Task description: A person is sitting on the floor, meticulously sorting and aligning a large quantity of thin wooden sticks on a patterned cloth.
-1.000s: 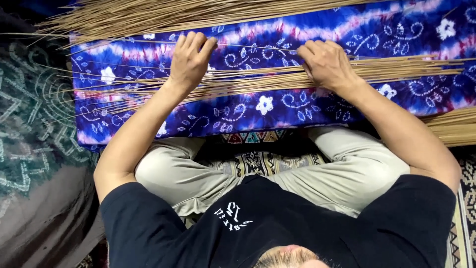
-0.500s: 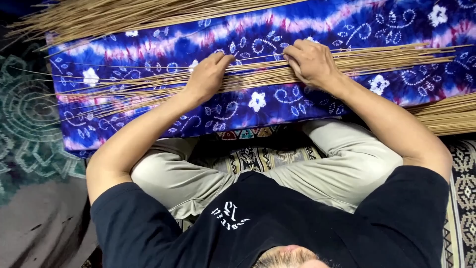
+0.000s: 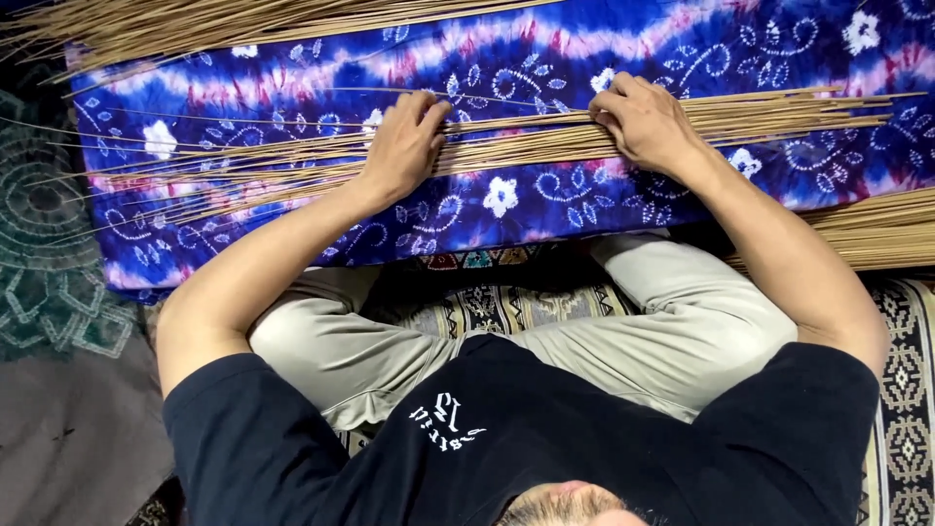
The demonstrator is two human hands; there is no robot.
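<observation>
The blue and purple tie-dye cloth [image 3: 545,58] is the biggest thing in front of you, spread flat across the top of the view, patterned with white flowers and pale swirls. It carries everything you are handling — nothing here sits in a bowl, box or basket. Under you lies a woven mat [image 3: 901,390] with dark geometric figures, and to your left a dark green patterned fabric [image 3: 44,253] covers the ground.

Along the far edge of the cloth rests a thick heap of thin tan sticks [image 3: 195,21], lying roughly lengthwise. A second heap [image 3: 877,234] pokes in at your right, just off the near edge of the cloth beside your forearm.

Across the middle of the cloth lies the loose bundle of sticks [image 3: 516,146] you are working on, running left to right, tight near your right hand and fanning out into single strands toward the left.

Your left hand [image 3: 404,146] lies palm down on the bundle, fingers stretched forward and slightly apart, pressing the sticks against the cloth rather than closing round them. Your right hand [image 3: 648,122] sits on the same bundle, well apart from the left, its fingers curled down over the sticks — whether they actually pinch any strands cannot be told from here.
</observation>
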